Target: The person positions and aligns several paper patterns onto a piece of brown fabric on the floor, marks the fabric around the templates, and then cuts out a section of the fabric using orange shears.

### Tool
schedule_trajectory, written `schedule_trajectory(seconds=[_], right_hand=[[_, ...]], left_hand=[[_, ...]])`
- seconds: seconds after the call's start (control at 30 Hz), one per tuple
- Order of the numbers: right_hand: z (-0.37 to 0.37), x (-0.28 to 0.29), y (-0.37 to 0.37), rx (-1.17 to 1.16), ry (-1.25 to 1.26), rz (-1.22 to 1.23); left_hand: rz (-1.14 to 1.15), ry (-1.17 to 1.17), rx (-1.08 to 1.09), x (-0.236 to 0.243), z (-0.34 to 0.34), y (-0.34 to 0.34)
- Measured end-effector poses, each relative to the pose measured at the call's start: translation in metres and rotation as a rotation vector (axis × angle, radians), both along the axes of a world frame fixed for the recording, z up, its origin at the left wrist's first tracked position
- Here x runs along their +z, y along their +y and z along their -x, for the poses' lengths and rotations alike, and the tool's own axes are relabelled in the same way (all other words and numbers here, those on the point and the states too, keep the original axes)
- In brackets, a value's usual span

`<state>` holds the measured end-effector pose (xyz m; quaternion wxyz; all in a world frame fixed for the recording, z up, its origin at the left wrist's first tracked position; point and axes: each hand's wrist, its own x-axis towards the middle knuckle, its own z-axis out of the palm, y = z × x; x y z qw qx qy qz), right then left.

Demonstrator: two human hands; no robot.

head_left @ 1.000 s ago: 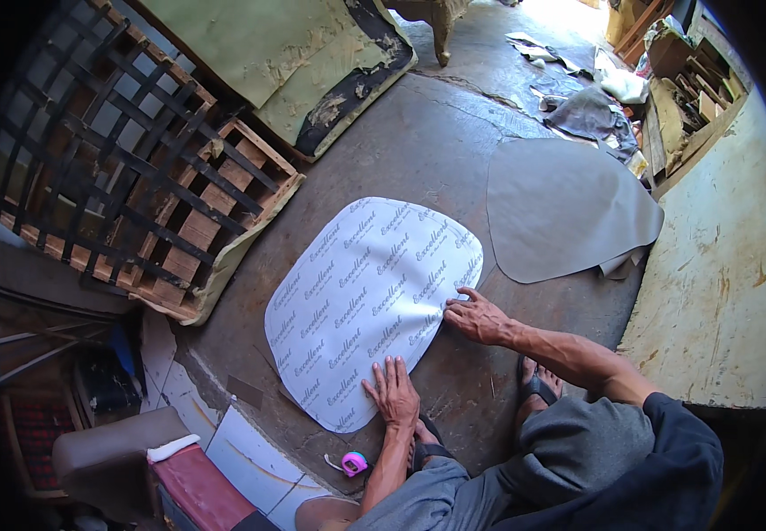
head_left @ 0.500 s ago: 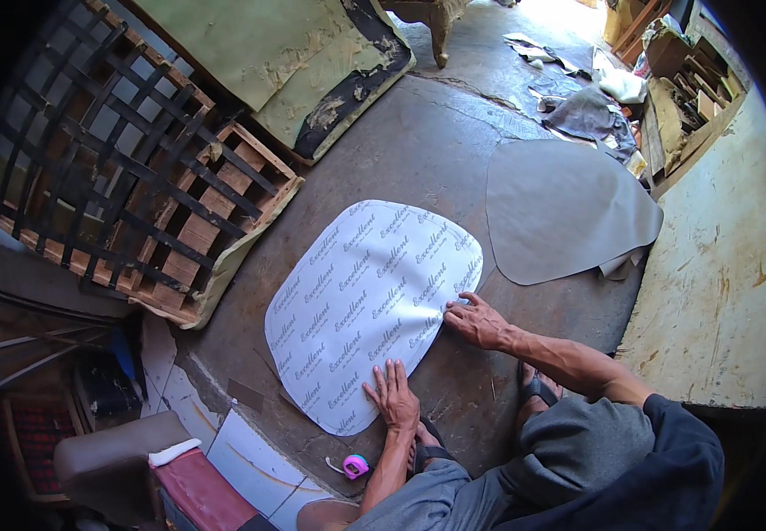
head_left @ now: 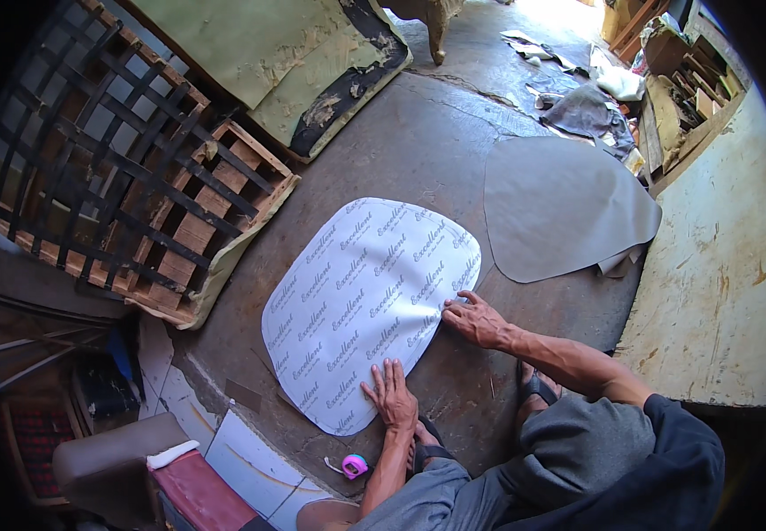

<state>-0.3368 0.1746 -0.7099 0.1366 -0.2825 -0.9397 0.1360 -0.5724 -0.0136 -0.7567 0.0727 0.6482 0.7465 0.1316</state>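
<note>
Concrete floor carried a printed white sheet at its middle, with a grey sheet near the far right edge. Both hands stayed flat since the earlier views: left hand with fingers spread on the sheet's near edge, right hand with fingers together on its right edge, so smoothing seemed unfinished.

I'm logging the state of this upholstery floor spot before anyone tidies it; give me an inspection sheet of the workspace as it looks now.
Surface: worn, stained concrete floor, with pale tiles at the near-left edge.
Job's things: white printed sheet lying flat on the floor; grey cut sheet beside it, apart, one corner curled.
Clutter: pink tape measure on the floor by the knee; rags and scraps at the far right.
Hands: left hand pressed flat on the white sheet's near edge; right hand pressing its right edge.
Cables: nothing seen.
Surroundings: wooden seat frame with black webbing at left, torn green padding behind, wooden board at right.
</note>
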Motion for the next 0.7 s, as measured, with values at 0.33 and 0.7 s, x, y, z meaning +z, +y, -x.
schedule_trajectory(seconds=[0.33,0.7], right_hand=[[-0.004,-0.002,-0.001,-0.027,-0.006,-0.008],[0.001,-0.009,-0.004,-0.025,0.025,-0.014]], left_hand=[[-0.013,-0.011,-0.019,0.001,-0.004,0.004],[-0.003,-0.020,0.017,0.000,0.001,0.000]])
